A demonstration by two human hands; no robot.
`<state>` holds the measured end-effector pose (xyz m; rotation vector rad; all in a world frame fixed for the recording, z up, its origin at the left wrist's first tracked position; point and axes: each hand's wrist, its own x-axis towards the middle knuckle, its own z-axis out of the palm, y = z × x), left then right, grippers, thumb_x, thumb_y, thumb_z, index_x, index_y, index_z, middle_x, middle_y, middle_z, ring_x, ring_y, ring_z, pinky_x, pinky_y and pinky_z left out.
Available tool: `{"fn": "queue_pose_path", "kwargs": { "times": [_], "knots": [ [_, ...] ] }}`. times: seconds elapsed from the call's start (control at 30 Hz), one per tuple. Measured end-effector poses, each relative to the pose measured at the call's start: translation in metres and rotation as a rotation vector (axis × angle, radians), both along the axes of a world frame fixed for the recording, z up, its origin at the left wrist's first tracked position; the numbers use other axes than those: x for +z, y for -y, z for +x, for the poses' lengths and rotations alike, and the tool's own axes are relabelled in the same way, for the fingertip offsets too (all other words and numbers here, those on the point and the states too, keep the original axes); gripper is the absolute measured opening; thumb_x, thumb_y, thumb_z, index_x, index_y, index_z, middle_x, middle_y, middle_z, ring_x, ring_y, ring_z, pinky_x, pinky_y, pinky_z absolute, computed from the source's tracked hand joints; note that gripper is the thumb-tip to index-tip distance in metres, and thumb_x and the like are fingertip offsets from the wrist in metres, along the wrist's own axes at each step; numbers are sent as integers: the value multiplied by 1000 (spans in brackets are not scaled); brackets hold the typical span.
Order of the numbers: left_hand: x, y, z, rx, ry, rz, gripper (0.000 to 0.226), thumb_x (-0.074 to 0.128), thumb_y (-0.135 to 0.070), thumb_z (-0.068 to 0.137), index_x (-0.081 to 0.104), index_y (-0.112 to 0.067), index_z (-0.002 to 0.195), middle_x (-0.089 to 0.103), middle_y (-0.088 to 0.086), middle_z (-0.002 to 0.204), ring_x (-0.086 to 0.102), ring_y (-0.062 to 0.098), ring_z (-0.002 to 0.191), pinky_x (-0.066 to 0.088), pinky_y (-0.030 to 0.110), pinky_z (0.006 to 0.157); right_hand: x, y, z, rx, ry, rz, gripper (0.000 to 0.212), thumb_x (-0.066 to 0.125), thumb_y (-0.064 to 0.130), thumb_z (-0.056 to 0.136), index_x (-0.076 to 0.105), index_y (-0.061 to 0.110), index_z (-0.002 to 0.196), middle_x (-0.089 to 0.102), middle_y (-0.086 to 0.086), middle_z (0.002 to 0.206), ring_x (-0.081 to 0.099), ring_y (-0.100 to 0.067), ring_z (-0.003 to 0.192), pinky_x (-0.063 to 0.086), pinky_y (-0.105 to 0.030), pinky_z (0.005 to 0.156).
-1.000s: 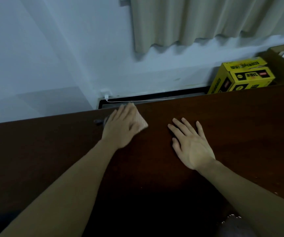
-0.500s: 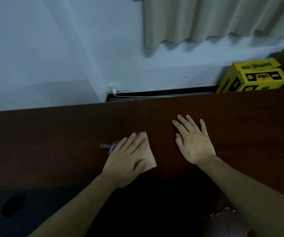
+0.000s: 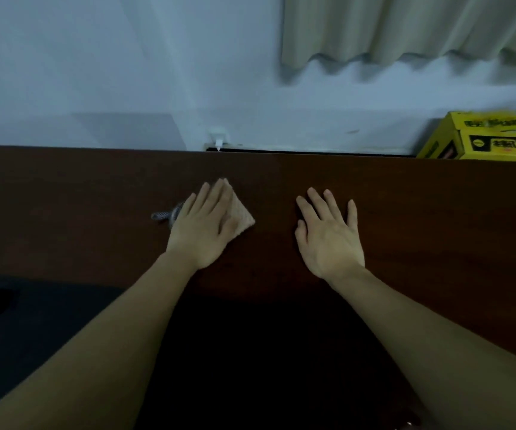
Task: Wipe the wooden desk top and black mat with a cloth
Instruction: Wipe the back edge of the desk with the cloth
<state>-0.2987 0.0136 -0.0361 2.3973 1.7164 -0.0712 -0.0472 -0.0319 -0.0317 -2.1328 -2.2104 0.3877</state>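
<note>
On the dark reddish-brown wooden desk top [image 3: 436, 212], your left hand [image 3: 202, 229] lies flat with its fingers straight and together, pressing down on the folded pinkish-beige cloth [image 3: 241, 217]; nothing is curled round the fabric. Over the last second that hand has gone from the far edge of the desk back toward you and now out again, so the cloth sits partway between the back edge and the near side. That reads as back-and-forth strokes over one strip of wood, so you are likely mid-wipe on the desk top, with much of the surface to the right not yet visibly covered. Your right hand [image 3: 328, 235] has kept its place: palm down on the bare wood, fingers spread and relaxed, holding nothing, well apart from the left hand and serving as a brace. The cloth shows as a soft, textured triangle poking out from under your fingers on the right side, while a grey patterned corner [image 3: 162, 215] trails out on the left. The flat black mat [image 3: 49, 311] lies at the near left, partly under your left forearm, with a darker oval patch on it; it seems to be the part left for afterwards.
</note>
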Motion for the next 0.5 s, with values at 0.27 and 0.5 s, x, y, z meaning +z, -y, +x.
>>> {"fn": "queue_pose_path", "kwargs": {
  "times": [0.27, 0.5],
  "knots": [
    [11, 91, -32, -201, 42, -98, 63, 19, -54, 106, -12, -36, 159, -17, -19, 165, -18, 5, 152, -1, 36, 125, 2, 0, -1, 5, 12, -28, 57, 16, 42, 107, 10, 28, 162, -1, 2, 171, -9, -23, 156, -3, -57, 124],
    [-7, -30, -40, 132, -56, 46, 65, 11, -56, 105, -4, -26, 161, -9, -5, 168, -3, 19, 155, 3, 40, 124, -2, -2, 1, 12, 23, -18, 57, 17, 42, 107, 9, 29, 162, -1, 2, 171, -9, -24, 156, -4, -58, 124]
  ]
}}
